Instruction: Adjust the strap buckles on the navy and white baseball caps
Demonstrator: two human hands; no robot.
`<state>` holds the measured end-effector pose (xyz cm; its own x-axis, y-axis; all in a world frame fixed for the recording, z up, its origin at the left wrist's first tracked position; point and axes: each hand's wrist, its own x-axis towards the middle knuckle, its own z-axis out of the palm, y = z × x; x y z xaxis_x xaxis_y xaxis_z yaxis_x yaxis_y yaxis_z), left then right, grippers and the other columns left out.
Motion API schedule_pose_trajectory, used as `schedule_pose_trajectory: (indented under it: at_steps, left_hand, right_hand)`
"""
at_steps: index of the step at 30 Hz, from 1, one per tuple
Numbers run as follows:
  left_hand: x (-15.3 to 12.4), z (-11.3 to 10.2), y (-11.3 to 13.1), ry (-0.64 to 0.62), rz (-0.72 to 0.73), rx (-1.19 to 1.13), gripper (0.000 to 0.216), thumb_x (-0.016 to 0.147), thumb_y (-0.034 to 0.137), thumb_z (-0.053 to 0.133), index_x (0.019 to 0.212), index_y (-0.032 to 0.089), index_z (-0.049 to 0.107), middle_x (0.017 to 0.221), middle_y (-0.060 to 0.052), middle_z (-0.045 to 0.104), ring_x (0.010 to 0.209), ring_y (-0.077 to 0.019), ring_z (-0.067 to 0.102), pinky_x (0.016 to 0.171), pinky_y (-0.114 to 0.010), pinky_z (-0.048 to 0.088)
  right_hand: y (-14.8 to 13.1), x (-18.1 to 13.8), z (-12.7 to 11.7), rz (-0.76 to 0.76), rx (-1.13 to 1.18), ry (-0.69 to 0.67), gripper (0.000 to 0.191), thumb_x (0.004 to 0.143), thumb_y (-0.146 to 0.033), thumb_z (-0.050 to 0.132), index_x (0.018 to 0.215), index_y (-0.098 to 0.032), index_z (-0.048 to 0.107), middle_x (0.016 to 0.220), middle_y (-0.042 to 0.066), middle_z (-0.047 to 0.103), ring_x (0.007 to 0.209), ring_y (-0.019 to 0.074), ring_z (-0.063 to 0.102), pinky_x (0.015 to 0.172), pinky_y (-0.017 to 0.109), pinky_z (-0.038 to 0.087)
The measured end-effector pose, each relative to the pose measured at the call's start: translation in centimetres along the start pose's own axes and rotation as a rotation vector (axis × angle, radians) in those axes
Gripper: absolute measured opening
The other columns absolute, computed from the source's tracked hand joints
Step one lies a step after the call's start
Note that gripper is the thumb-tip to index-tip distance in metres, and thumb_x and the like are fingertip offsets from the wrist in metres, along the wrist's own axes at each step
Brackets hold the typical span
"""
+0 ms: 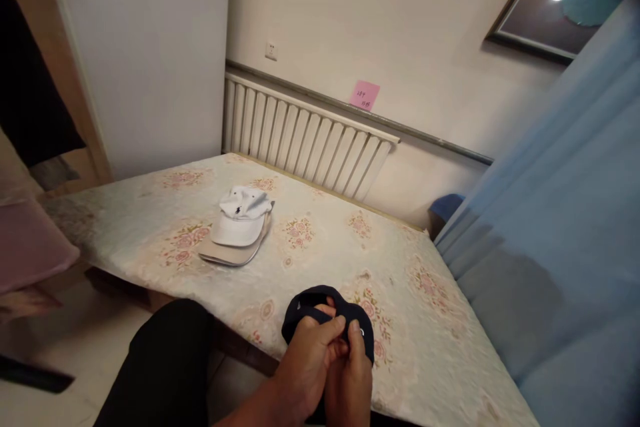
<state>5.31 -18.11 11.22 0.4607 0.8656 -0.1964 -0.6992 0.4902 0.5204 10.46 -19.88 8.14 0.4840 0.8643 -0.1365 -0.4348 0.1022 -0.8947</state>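
left hand (305, 363) and right hand (350, 380) together, clamped on dark cap (320, 307) | bed's (400, 267) near edge | white cap (240, 217) stacked mid-bed

This is a bedroom in a home. A bed (325, 247) with a flowered mattress cover fills the middle, its far edge against a white ribbed radiator (305, 137) along the wall. A framed picture (560, 7) hangs above, a long blue curtain (560, 213) falls at the right, and a pink cushion (30, 243) lies beyond the bed's left edge, by a wooden door frame (75, 80).
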Motion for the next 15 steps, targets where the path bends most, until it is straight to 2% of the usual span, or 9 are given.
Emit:
schedule_pose_trajectory:
  at_steps: [3,7,9,15]
  left_hand:
    - [0.1,-0.2,0.3,0.0,0.02,0.009,0.018,0.07,0.018,0.068,0.077,0.018,0.051,0.064,0.003,0.058,0.057,-0.0095,0.055,0.062,-0.025,0.044]
    - [0.3,-0.5,0.9,0.024,0.062,0.034,0.016,0.07,0.019,0.069,0.077,0.017,0.054,0.069,0.002,0.06,0.065,-0.0102,0.057,0.065,-0.023,0.044]
    - [0.3,-0.7,1.0,0.011,0.051,0.014,0.017,0.071,0.018,0.069,0.079,0.017,0.054,0.07,0.002,0.06,0.066,-0.0101,0.057,0.065,-0.023,0.043]
    - [0.2,-0.5,0.4,-0.024,-0.015,-0.169,0.03,0.072,0.016,0.069,0.095,0.021,0.05,0.084,-0.001,0.066,0.084,-0.0163,0.064,0.082,-0.028,0.046]
  right_hand:
    - [0.2,0.3,-0.4,-0.026,-0.035,0.043,0.057,0.075,-0.061,0.051,0.092,-0.01,0.07,0.081,0.011,0.072,0.086,0.0255,0.065,0.075,0.036,0.049]
    - [0.5,0.4,-1.4,-0.099,-0.179,0.138,0.052,0.071,-0.059,0.058,0.085,-0.01,0.07,0.064,0.007,0.068,0.075,0.0252,0.064,0.068,0.035,0.048]
    - [0.5,0.3,-1.6,-0.09,-0.231,0.156,0.051,0.071,-0.058,0.06,0.084,-0.01,0.07,0.059,0.006,0.066,0.071,0.0242,0.063,0.067,0.034,0.047]
    - [0.1,-0.1,-0.6,-0.002,-0.098,0.144,0.054,0.073,-0.06,0.056,0.085,-0.009,0.07,0.07,0.009,0.07,0.077,0.0246,0.065,0.069,0.034,0.048]
